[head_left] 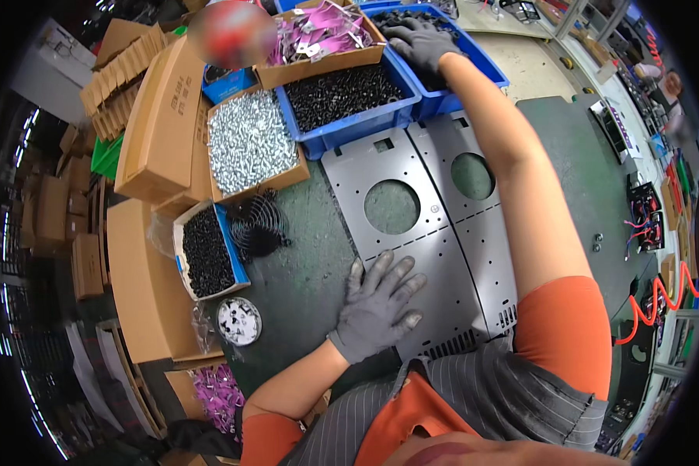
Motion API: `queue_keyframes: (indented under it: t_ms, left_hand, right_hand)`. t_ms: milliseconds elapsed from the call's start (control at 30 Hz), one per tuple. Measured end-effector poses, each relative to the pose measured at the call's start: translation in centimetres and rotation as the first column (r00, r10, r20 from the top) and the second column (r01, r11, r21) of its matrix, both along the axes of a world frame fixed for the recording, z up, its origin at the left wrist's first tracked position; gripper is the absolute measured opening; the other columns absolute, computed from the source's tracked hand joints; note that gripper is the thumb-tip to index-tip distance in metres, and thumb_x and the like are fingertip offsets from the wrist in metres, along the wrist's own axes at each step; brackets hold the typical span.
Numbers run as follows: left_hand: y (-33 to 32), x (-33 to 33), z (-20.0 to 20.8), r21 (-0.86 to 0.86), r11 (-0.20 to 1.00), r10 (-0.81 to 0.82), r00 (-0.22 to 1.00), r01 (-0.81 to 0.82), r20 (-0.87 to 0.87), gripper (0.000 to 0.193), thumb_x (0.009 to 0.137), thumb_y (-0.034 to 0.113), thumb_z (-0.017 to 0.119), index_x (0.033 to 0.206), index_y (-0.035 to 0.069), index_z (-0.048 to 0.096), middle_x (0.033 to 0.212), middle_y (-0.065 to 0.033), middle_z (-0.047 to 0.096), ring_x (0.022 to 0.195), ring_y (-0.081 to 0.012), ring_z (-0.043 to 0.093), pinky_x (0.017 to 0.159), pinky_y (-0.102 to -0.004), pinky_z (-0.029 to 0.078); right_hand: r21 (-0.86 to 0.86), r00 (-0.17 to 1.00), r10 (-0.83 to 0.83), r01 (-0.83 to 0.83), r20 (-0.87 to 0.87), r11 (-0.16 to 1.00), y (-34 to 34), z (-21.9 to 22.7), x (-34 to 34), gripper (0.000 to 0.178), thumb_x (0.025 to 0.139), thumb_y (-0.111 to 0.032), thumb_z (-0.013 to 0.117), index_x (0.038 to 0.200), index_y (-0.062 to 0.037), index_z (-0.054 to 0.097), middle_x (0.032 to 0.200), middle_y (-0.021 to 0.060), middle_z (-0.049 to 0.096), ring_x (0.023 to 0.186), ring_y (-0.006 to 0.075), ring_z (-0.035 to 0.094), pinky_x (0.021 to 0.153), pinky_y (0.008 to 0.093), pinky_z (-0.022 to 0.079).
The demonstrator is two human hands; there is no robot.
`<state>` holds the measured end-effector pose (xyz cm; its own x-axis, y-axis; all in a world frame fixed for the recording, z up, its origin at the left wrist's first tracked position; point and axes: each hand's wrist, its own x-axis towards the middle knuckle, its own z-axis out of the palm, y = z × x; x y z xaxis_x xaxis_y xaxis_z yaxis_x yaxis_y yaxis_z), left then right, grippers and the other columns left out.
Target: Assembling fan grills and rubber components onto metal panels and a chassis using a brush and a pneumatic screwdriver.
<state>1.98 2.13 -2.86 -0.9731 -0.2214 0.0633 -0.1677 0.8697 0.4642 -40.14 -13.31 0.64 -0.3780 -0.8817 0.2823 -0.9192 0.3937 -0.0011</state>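
My left hand [374,312], in a grey glove, lies flat with spread fingers on the left edge of a grey sheet-metal panel [423,268]. A second similar panel [481,248] lies against its right side. Each has a large round cutout, small holes and slots at the near end. My right arm stretches over the right panel to a blue bin [474,89] at the far side. There my right hand [423,45], also gloved, rests over dark small parts [404,17] with its fingers stretched apart. I see nothing held in either hand.
Left of the bin stand a blue bin of black screws [342,97], a box of purple brackets [322,31] and a carton of silver fasteners [252,140]. Nearer are a box of black screws [207,252], black fan guards [258,225] and a round white dish [239,321]. A red coiled hose [660,299] hangs right.
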Motion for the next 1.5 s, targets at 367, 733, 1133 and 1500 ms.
queue_keyframes:
  t_ms: [367, 733, 1133, 1500]
  left_hand:
    - [0.1, 0.2, -0.4, 0.033, 0.999, 0.019, 0.999, -0.018, -0.033, 0.053, 0.077, 0.042, 0.057, 0.125, 0.020, 0.050, 0.136, -0.0062, 0.039, 0.131, -0.0294, 0.027, 0.105, -0.0551, 0.014]
    - [0.2, 0.3, -0.5, 0.020, 1.000, 0.017, 0.997, -0.016, -0.074, 0.052, 0.078, 0.043, 0.055, 0.125, 0.021, 0.049, 0.137, -0.0057, 0.038, 0.131, -0.0290, 0.026, 0.105, -0.0552, 0.014]
    - [0.1, 0.2, -0.7, 0.023, 1.000, 0.015, 0.997, -0.013, -0.075, 0.052, 0.079, 0.044, 0.054, 0.124, 0.021, 0.049, 0.136, -0.0058, 0.038, 0.130, -0.0307, 0.028, 0.103, -0.0584, 0.016]
    - [0.6, 0.4, -1.4, -0.063, 0.998, 0.000, 0.997, -0.005, -0.081, 0.053, 0.080, 0.046, 0.051, 0.127, 0.022, 0.048, 0.137, -0.0064, 0.037, 0.131, -0.0298, 0.026, 0.106, -0.0554, 0.013]
  right_hand:
    - [-0.019, 0.979, -0.071, 0.076, 0.193, 0.997, 3.2, 0.6, 0.6, 0.046, 0.081, -0.039, 0.056, 0.122, -0.0192, 0.051, 0.116, 0.0162, 0.055, 0.106, 0.0340, 0.054, 0.091, 0.0398, 0.043]
    - [-0.107, 0.790, 0.051, 0.018, 0.611, 0.994, 2.6, 0.2, -2.7, 0.045, 0.068, -0.020, 0.066, 0.112, -0.0143, 0.061, 0.094, 0.0098, 0.066, 0.087, 0.0222, 0.062, 0.077, 0.0331, 0.050]
    - [-0.463, 0.145, 0.442, 0.363, 0.885, 0.808, 6.1, 1.4, -1.4, 0.037, 0.078, -0.010, 0.064, 0.114, -0.0122, 0.059, 0.091, 0.0032, 0.064, 0.074, 0.0155, 0.062, 0.061, 0.0321, 0.054]
    - [-0.387, 0.060, 0.386, 0.003, 0.920, 0.922, 19.3, 2.3, 9.5, 0.043, 0.082, -0.015, 0.058, 0.123, -0.0051, 0.050, 0.102, 0.0018, 0.059, 0.059, 0.0051, 0.042, 0.051, 0.0166, 0.034]
